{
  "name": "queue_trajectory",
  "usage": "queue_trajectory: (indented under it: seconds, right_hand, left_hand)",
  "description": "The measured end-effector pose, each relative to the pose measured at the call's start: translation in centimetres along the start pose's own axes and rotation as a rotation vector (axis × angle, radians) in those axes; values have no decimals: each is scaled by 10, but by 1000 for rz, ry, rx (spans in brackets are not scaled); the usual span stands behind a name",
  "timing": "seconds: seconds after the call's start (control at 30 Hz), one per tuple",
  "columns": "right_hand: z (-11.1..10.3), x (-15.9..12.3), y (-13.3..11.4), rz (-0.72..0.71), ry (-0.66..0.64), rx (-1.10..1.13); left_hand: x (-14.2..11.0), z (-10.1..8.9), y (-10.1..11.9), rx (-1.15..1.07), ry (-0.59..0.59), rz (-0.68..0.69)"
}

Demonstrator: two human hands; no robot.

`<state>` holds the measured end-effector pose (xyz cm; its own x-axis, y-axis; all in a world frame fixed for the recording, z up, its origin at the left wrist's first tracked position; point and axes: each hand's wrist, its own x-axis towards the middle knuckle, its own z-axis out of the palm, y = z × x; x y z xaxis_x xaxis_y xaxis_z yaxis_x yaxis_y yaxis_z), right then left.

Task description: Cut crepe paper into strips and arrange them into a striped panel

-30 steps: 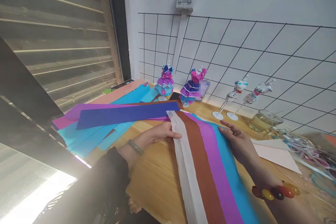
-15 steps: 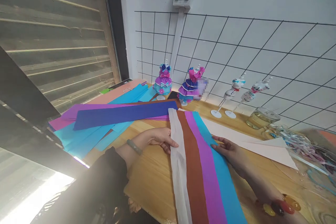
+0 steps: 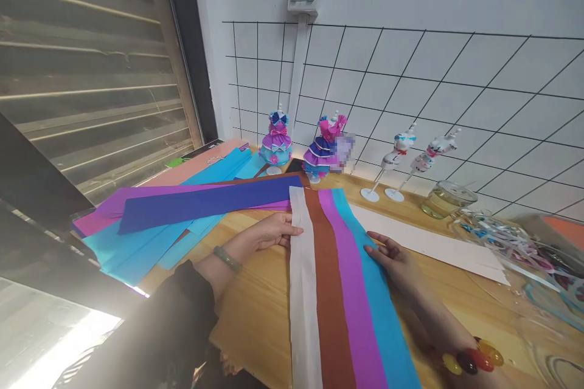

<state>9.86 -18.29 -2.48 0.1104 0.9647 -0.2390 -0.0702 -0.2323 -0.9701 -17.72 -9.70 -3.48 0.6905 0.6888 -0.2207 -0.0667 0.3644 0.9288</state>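
Observation:
A stack of overlapping crepe paper strips (image 3: 331,261) runs from the middle of the table toward me, showing bands of white, brown, purple and blue side by side. My left hand (image 3: 276,231) pinches the outer edge of the white band, its thumb on top and the other fingers partly hidden beneath. At the opposite side, my right hand (image 3: 391,258) holds the blue edge lightly between thumb and fingers. The near end of the strips runs out of the picture at the bottom.
Loose blue, purple and pink paper sheets (image 3: 182,203) cover the left side. Two dressed mini mannequins (image 3: 275,146) and two barer ones (image 3: 401,149) stand along the wall grid. A glass bowl (image 3: 447,197), pale paper (image 3: 429,240) and a heap of ribbons (image 3: 502,243) lie right.
The view has turned slightly, so the background sits further left. Both hands keep hold of the paper edges and appear a little higher, with the white band lying straighter.

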Motion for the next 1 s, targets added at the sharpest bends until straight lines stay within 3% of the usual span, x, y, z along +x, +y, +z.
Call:
queue_trajectory:
  seconds: [0.27, 0.53, 0.77, 1.0]
  right_hand:
    - [-7, -6, -4, -62, 30, 0]
    - [-6, -7, 6, 9, -77, 7]
    - [-7, -6, 6, -52, -27, -7]
    - [-9, -4, 5, -68, -12, -43]
  left_hand:
    - [-1, 2, 1, 7, 14, -15]
    - [-2, 5, 3, 38, 50, -32]
    - [-5, 15, 3, 66, -16, -42]
    - [-4, 16, 3, 80, 29, -48]
